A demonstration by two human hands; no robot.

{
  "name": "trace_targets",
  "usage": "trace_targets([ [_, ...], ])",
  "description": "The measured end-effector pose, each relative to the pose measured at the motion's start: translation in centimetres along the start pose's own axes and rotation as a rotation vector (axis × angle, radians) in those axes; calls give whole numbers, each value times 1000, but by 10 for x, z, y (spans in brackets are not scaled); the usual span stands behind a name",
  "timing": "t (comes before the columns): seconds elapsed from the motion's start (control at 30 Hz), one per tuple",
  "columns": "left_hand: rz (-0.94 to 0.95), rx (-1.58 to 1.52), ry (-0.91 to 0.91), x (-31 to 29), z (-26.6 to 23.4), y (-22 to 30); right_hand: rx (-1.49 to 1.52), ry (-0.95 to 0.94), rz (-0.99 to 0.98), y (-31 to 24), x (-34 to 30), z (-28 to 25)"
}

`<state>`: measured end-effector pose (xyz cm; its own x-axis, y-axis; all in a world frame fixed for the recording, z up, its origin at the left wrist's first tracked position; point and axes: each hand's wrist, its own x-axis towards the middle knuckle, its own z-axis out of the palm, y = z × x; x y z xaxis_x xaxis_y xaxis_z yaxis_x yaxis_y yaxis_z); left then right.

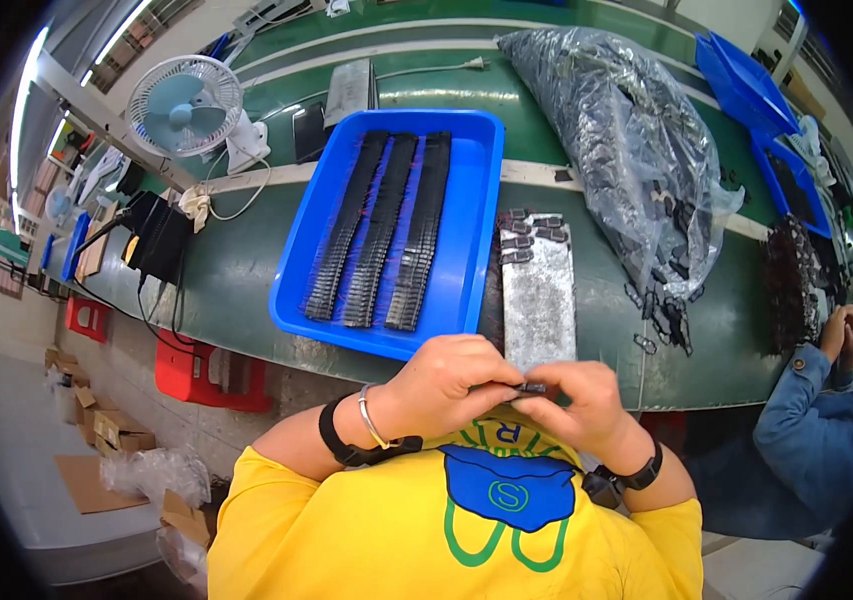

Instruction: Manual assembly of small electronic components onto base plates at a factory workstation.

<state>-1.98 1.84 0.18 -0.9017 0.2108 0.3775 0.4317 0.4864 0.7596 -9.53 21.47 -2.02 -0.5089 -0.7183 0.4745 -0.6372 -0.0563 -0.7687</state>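
My left hand [454,376] and my right hand [582,402] meet at the front edge of the bench, with thumbs and fingertips pinched together. Between them they grip a small black part [529,388], mostly covered by the fingers. Just beyond lies a worn, silvery rectangular block [538,310]. Several small black clip-like pieces [518,242] rest on its far end. Left of the block, a blue tray [288,290] holds 3 long dark rows of parts [371,240] with reddish threads along their edges.
A clear plastic bag [611,130] of black pieces spills some loose pieces [668,318] onto the green bench [596,260]. A fan [186,105] and a black device [158,235] stand to the left. At right, a co-worker's hands [841,332] work close by. Red stools [208,375] stand below.
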Motion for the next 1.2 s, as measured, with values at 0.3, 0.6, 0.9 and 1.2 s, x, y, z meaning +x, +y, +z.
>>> trace_targets([
  [0.3, -126, -172, -29, -9, 5, 3, -56, -82, -158, 8, -5, -8],
  [0.6, -132, -141, -4, 0, 11, -3, -30, 33, -6, 5, -5, 1],
  [0.9, 62, 276, 3, 5, 1, 2, -74, -53, -156, 15, -1, 1],
  [1.2, -4, 70, -179, 1, -16, -2, 107, -140, -225, 16, -1, -11],
])
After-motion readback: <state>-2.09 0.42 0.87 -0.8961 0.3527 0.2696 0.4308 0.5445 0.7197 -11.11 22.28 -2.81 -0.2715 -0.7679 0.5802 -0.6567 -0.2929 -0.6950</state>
